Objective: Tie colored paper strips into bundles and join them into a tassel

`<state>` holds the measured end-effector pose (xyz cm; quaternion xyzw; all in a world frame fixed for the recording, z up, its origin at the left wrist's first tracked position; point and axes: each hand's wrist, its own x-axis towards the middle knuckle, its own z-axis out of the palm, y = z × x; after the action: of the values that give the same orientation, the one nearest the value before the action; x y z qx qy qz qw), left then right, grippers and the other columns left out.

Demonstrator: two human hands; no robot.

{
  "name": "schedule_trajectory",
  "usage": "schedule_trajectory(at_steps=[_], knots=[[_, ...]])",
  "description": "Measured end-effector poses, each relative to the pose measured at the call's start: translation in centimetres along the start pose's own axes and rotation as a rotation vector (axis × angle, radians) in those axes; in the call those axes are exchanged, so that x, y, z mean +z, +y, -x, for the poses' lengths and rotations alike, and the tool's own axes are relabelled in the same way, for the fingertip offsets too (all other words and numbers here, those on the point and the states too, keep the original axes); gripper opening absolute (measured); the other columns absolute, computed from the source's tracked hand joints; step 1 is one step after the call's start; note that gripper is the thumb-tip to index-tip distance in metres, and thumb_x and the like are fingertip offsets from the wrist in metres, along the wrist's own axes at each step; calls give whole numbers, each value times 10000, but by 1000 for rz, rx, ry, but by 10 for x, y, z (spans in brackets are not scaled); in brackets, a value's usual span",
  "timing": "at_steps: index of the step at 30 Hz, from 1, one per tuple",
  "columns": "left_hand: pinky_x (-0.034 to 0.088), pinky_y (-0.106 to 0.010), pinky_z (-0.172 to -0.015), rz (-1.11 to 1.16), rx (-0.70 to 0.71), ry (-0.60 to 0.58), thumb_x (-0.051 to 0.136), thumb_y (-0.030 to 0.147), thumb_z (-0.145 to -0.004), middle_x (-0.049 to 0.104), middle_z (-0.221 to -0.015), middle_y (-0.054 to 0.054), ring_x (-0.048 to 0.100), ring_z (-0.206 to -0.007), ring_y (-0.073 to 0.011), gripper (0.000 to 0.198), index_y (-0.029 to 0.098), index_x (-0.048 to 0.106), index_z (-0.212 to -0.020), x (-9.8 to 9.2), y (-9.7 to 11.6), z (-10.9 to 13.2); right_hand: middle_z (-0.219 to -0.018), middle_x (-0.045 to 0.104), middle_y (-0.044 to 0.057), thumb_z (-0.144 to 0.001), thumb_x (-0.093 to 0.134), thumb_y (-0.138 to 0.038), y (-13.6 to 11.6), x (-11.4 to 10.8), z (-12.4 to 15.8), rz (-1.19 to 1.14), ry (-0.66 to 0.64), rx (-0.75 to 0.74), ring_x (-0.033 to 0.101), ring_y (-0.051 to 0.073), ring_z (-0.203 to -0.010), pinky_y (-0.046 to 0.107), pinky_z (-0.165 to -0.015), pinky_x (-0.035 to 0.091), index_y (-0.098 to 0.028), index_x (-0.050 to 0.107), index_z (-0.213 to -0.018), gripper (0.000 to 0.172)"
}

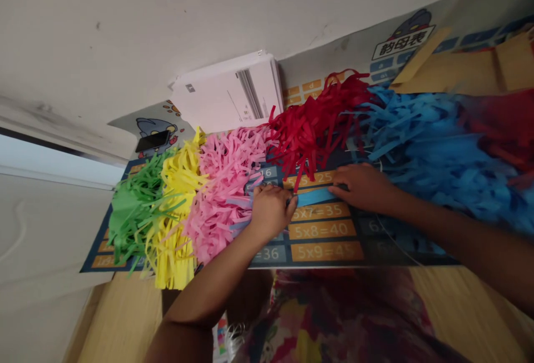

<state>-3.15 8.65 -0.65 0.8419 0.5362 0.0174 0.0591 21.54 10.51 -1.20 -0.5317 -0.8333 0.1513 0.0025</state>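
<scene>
A blue paper strip [316,197] stretches between my two hands, low over the printed table mat. My left hand [272,208] is closed round its left end, and thin bluish strands stick out past that hand over the pink fringe. The right end is pinched by my right hand [362,186], its thumb and fingers together. Just left of my left hand lies pink paper fringe [233,157]. Red paper fringe [319,118] lies behind the strip. Close to my right forearm spreads a heap of blue paper fringe [442,152].
Yellow fringe [177,213] and green fringe [136,213] lie at the left. A stack of white paper [217,93] leans by the wall, with a black phone-like object [153,141] to its left. A thin white thread [392,238] curves over the mat [325,252]. More red fringe [504,124] lies far right.
</scene>
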Motion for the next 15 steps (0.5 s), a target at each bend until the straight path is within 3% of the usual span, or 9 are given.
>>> schedule_trajectory(at_steps=[2,4,6,8,11,15], knots=[[373,-408,-807,-25,49,75,601,354,-933,717,-970,-83,612,-949,-267,190,195,699,-967,-1,-2,1,-937,687,93,-926,543,-342,-4,-2,4,79,82,-6,599,265,-902,372,-736,296,-172,684,-896,223],[372,-420,-861,-77,216,115,583,307,-951,699,-1072,-83,582,-1025,-266,197,214,666,-1104,-4,-4,2,-939,686,105,-909,545,-264,-11,-3,9,174,202,-95,578,278,-919,395,-762,285,-166,672,-910,160],[354,-433,-929,-143,417,87,523,239,-980,703,-1041,-65,568,-1027,-248,185,227,662,-1102,-9,-3,3,-914,687,97,-906,522,-198,-18,-2,15,212,265,-270,564,272,-934,425,-820,275,-176,667,-888,148],[326,-461,-990,-199,512,57,485,219,-989,707,-962,-63,568,-986,-241,195,202,676,-1025,-15,2,3,-875,685,92,-909,515,-181,-25,-1,18,210,247,-411,564,252,-899,442,-867,261,-172,669,-858,163],[287,-533,-1040,-248,478,88,517,303,-962,704,-914,-101,559,-985,-275,229,157,694,-954,-20,14,2,-858,684,112,-918,485,-158,-28,-3,14,233,198,-459,569,232,-846,437,-872,250,-141,681,-852,208],[289,-584,-1034,-247,412,139,599,349,-893,701,-853,-121,561,-974,-300,237,141,710,-872,-16,23,-3,-828,702,86,-909,480,-173,-27,-10,0,199,175,-402,572,201,-790,408,-815,246,-159,680,-807,224]])
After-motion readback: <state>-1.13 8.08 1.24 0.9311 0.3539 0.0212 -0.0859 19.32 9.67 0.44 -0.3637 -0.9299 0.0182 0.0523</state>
